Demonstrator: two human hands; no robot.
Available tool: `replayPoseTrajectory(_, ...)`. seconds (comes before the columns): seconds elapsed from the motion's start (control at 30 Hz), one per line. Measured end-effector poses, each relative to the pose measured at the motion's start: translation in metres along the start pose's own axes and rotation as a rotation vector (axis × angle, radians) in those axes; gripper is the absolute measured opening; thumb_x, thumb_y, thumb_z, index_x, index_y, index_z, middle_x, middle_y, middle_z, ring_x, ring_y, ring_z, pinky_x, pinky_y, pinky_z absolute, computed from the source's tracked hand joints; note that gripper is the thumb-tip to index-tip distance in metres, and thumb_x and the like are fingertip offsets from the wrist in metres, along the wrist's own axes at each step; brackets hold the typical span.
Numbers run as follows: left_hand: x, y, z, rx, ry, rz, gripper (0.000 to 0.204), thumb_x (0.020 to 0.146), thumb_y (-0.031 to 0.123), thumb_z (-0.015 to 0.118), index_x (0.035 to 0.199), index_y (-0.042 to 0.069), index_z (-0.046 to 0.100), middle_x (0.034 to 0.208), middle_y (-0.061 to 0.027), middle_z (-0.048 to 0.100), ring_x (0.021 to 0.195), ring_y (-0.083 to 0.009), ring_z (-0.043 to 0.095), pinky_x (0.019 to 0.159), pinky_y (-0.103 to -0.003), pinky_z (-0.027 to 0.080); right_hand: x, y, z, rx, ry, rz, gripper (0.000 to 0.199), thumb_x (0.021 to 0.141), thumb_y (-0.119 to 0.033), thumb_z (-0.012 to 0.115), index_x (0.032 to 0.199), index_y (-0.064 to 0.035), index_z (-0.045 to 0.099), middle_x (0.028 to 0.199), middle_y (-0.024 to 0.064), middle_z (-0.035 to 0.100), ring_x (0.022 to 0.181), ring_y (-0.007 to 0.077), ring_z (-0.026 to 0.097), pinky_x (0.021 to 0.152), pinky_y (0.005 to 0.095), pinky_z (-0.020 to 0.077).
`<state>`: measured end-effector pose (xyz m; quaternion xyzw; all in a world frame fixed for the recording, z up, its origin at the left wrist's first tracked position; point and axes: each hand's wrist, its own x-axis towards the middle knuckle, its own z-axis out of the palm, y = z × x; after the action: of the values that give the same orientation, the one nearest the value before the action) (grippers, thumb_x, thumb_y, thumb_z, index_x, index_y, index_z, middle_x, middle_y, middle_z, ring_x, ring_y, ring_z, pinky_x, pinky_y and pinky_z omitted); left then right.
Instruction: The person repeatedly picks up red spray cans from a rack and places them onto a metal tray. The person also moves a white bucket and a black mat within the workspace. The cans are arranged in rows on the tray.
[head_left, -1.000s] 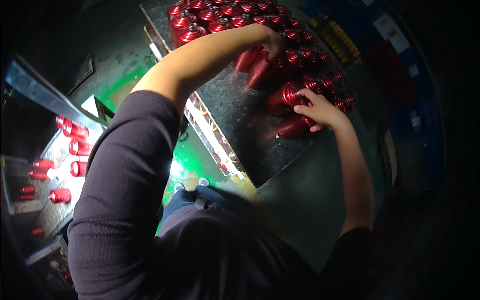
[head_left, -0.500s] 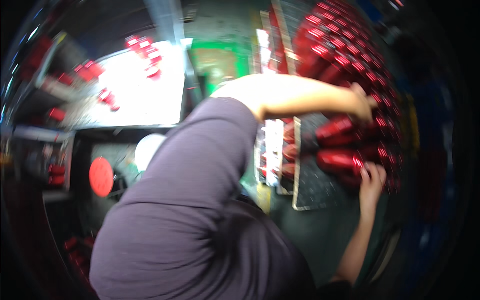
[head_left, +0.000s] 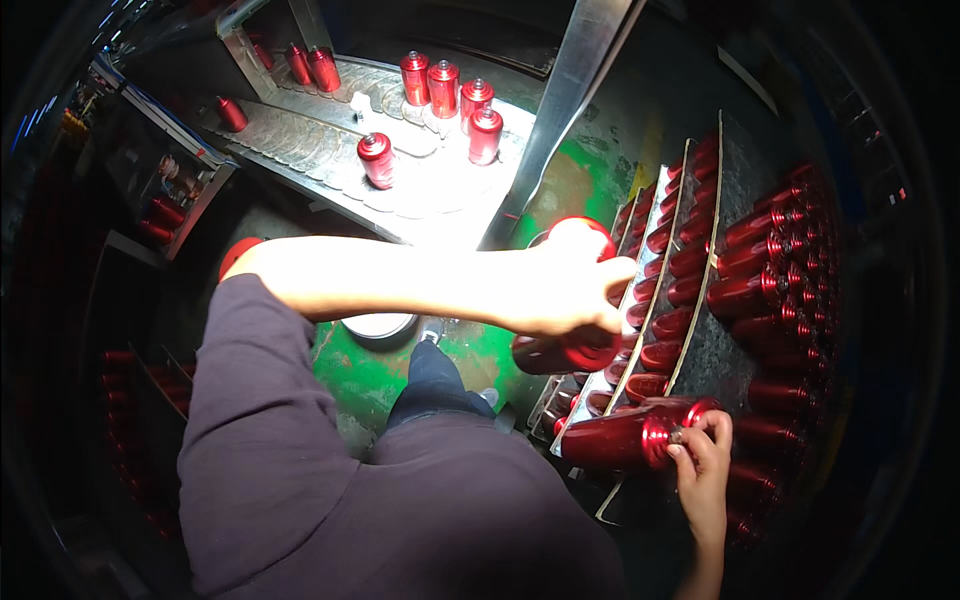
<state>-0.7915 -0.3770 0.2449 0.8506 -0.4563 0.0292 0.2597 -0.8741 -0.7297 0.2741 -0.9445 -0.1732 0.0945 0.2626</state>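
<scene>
My right hand [head_left: 706,462] pinches the narrow necked end of a glossy red canister [head_left: 608,441], which lies sideways in the air. A second red canister [head_left: 690,407] shows just behind it, at the same fingers. My left arm reaches across, and its hand [head_left: 585,288] is closed on red canisters in front of the stacked rows. One canister [head_left: 548,354] hangs below that hand. Another one's bright red end [head_left: 590,235] shows above it, partly hidden by the glare. How the left fingers grip them is hard to see.
On the right, many red canisters [head_left: 748,295] lie stacked in rows between upright dark boards [head_left: 692,340]. A brightly lit metal table [head_left: 440,205] at the far left carries several upright red canisters [head_left: 376,160]. Beside it rises a metal post [head_left: 555,115]. A white round container [head_left: 380,327] stands below my forearm.
Both hands have drawn back from the stack, bringing red canisters out with them. My view has swung, so the lit table and the floor now show more fully.
</scene>
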Motion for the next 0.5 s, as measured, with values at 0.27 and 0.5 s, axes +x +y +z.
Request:
replayPoseTrajectory(0.27,-0.249,-0.140,-0.044,0.255,-0.050,-0.565,0.014,0.085,0.028,0.065,0.097,0.023,0.068,0.126,-0.0161,0.052,0.091,-0.0334,0.059,0.077,-0.048,0.045,0.196,-0.122,0.154,-0.013,-0.232,-0.658,0.018,0.072,-0.003,0.074,0.085,-0.0042,0.062,0.099,0.0139,0.053,0.091,0.0345,0.052,0.076,0.0444,0.0459)
replayPoseTrajectory(0.5,-0.389,-0.256,-0.101,0.330,-0.032,-0.982,0.013,0.085,0.026,0.071,0.098,0.025,0.069,0.105,-0.0087,0.046,0.099,-0.0319,0.046,0.087,-0.044,0.036,0.322,-0.257,0.266,0.152,-0.387,-0.934,0.017,0.073,-0.004,0.075,0.087,-0.0044,0.065,0.100,0.0125,0.053,0.090,0.0329,0.052,0.079,0.0419,0.0451)
